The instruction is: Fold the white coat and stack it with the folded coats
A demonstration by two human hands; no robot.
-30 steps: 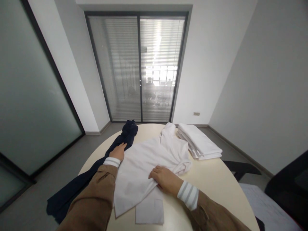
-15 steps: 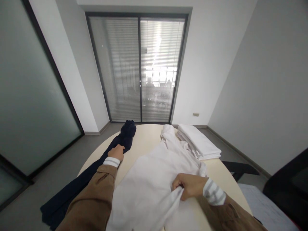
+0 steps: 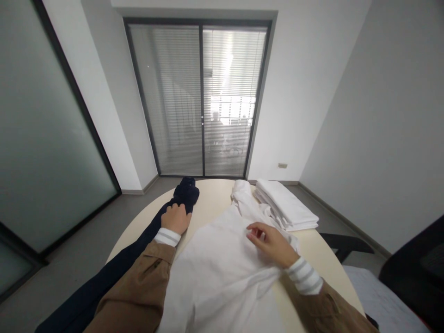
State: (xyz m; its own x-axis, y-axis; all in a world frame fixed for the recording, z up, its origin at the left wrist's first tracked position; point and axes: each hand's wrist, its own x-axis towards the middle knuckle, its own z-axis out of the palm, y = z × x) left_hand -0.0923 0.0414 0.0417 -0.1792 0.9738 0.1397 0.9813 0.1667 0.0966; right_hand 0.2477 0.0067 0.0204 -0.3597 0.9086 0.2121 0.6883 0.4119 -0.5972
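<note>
A long dark blue garment (image 3: 138, 245), probably trousers, lies along the table's left side. Its far end is bunched up, and the near end runs past the front left edge. My left hand (image 3: 176, 218) has its fingers curled over the cloth near that bunched end. Spread across the middle is a white shirt (image 3: 215, 245), loosely wrinkled, its narrow far part reaching toward the back edge. Just over the shirt's right side hovers my right hand (image 3: 274, 244), fingers apart and slightly bent, with no cloth between them.
A folded stack of white cloth (image 3: 287, 203) sits at the back right of the round cream table (image 3: 211, 188). To the right stands a black chair (image 3: 416, 273) with a light grey cloth (image 3: 378, 296) on it. Glass doors with blinds (image 3: 197, 101) are behind.
My right hand has let go of the white shirt's fold and moved up and away from me; the fold lies flatter. My left hand has shifted slightly right and forward with the dark cloth.
</note>
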